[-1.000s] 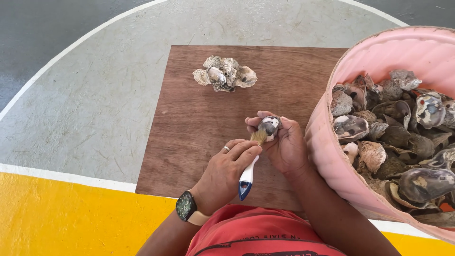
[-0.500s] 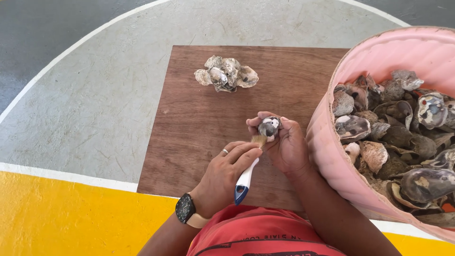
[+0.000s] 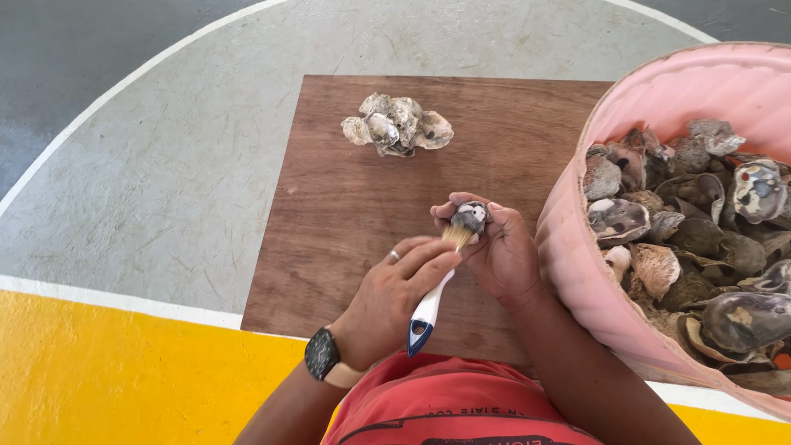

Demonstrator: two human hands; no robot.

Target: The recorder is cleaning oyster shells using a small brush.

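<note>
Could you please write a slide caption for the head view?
Left hand brushes a shell held in right hand, beside a pink tub.

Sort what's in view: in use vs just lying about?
In use: left hand holding brush; right hand holding shell.
Lying about: shell pile, board, pink tub of shells, watch.

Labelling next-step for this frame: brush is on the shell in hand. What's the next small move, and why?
Probably another short brush stroke across the shell. The left hand has the brush with its bristles touching the shell, which the right hand cups over the wooden board; grey patches show on its face.
</note>
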